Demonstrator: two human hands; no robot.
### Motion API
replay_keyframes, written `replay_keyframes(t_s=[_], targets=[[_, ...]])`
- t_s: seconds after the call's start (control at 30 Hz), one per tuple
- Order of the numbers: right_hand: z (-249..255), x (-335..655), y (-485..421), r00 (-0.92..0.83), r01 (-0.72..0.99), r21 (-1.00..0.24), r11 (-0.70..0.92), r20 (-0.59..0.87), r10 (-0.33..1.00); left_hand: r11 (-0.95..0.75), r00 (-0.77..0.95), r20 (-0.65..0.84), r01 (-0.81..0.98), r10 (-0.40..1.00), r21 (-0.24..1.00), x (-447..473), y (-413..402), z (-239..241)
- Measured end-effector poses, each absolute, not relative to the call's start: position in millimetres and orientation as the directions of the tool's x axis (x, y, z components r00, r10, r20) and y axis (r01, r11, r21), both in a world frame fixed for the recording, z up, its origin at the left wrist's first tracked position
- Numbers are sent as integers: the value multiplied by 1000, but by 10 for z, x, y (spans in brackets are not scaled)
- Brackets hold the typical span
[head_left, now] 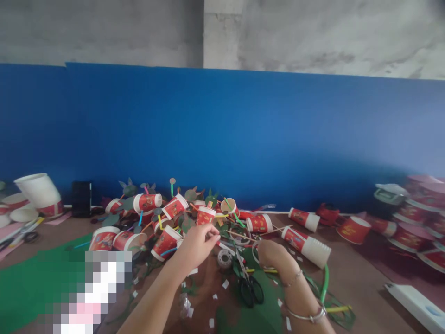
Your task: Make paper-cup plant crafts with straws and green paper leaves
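My left hand (199, 246) is over the middle of the table, thumb and fingers pinched together; what they hold, if anything, I cannot make out. A red paper cup (206, 215) lies just beyond it. To its right, my right hand (273, 254) is bent downward with its fingers hidden; a pale ring (255, 252) shows at its left edge. Between the hands lie scissors (251, 290) with black handles, partly open, and a grey roll (225, 258) like a tape core. Thin wooden sticks (239, 236) cross behind them.
Several red cups with coloured straws and green paper pieces form a pile (174, 206) along the blue partition (222, 139). Nested cups (308, 246) lie right of my right hand. Green paper (41, 278) is at left, a white box (417, 304) at right. Paper scraps litter the front.
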State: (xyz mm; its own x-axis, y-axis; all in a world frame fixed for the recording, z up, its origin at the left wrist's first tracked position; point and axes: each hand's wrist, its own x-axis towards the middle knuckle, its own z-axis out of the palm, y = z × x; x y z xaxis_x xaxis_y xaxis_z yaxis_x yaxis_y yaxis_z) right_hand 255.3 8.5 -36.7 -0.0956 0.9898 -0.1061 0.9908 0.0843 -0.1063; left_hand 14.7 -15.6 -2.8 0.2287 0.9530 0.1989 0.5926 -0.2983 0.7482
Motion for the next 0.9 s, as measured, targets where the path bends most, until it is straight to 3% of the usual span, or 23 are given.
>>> replay_keyframes(t_s=[0.17, 0.4, 0.7, 0.9], targets=[[-131, 2419, 20, -161, 978, -146, 149, -78, 984, -326, 241, 222, 612, 945, 720, 293, -218, 2], [0, 2008, -89, -342, 848, -395, 354, 103, 934, -380, 314, 234, 571, 920, 728, 498, -238, -229], [-63, 2027, -52, -357, 813, -443, 378, 134, 924, -463, 265, 380, 508, 886, 726, 520, -232, -240], [-13, 1977, -119, -361, 799, -462, 385, 143, 921, -370, 163, 336, 510, 928, 777, 480, -202, -199]])
